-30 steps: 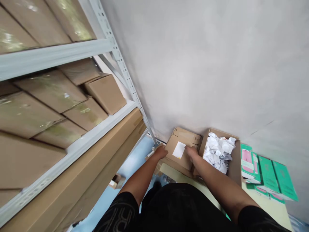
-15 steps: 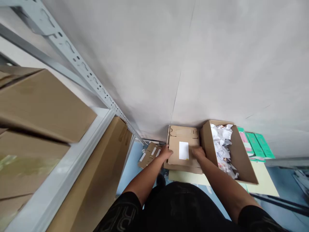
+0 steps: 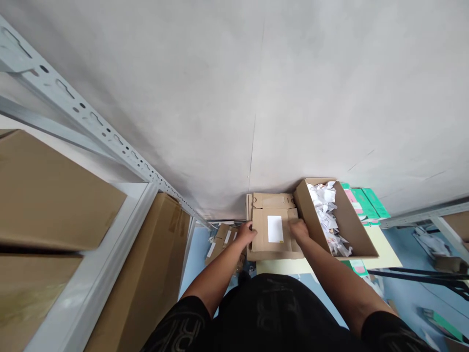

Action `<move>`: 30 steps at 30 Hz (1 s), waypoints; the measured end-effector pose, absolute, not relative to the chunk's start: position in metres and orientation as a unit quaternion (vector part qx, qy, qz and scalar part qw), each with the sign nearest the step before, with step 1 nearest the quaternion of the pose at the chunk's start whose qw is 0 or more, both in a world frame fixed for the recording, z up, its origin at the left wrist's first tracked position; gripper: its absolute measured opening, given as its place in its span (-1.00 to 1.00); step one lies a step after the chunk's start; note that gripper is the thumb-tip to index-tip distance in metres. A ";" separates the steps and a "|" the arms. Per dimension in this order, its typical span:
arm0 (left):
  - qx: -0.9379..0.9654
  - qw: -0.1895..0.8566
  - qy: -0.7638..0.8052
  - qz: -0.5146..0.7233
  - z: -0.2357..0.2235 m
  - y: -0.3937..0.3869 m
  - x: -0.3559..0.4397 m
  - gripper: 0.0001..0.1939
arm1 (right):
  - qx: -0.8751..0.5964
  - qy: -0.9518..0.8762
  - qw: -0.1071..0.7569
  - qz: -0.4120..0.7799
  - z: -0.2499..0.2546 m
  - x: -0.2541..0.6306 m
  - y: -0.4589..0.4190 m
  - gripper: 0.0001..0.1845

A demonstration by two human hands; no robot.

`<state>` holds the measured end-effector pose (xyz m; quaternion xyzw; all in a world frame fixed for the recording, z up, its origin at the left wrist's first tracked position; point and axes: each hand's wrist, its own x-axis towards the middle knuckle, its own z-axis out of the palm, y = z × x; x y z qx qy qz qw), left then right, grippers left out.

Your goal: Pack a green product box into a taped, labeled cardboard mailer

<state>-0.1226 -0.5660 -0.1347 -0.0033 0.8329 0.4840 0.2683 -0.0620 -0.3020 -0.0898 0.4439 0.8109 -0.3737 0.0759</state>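
Observation:
A flat brown cardboard carton (image 3: 261,230) with a white label (image 3: 274,229) lies on top of other cardboard against the wall. My left hand (image 3: 246,234) is closed at its left edge, thumb and fingers on the rim. At the opposite edge my right hand (image 3: 298,230) has curled fingers on a side flap of the same carton. Just right of that hand stands an open cardboard box (image 3: 361,234), partly filled with crumpled white paper (image 3: 326,210).
A pale yellow table (image 3: 390,252) carries the cartons and green packages (image 3: 366,203). To my left, a metal shelf rack (image 3: 120,195) holds big cardboard boxes (image 3: 54,190). More labelled cartons (image 3: 223,239) lie low beside the table, above a blue floor (image 3: 198,249).
The view has turned a little to the right, showing more of the floor there. Both hands stay at the carton's sides; its right flap stands out more plainly by my right hand.

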 end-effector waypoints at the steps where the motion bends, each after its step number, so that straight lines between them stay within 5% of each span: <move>1: -0.009 0.265 0.828 0.494 -0.133 -0.566 -0.122 -0.53 | 0.444 0.811 0.068 -0.375 -0.088 -0.061 -0.305 -0.43; 9: -0.109 0.164 0.792 0.578 -0.121 -0.577 -0.118 -0.72 | 0.412 0.810 -0.021 -0.416 -0.065 -0.060 -0.324 -0.44; 14: -0.089 0.165 0.706 0.683 -0.092 -0.590 -0.115 -0.56 | 0.349 0.760 -0.128 -0.533 -0.034 -0.043 -0.334 -0.65; 19: -0.011 0.232 0.556 0.798 -0.027 -0.601 -0.113 -0.48 | 0.325 0.681 -0.167 -0.635 -0.002 -0.011 -0.344 -0.70; 30: 0.197 0.192 0.597 0.753 0.130 -0.577 -0.092 -0.46 | 0.271 0.649 -0.221 -0.676 0.047 0.078 -0.314 -0.51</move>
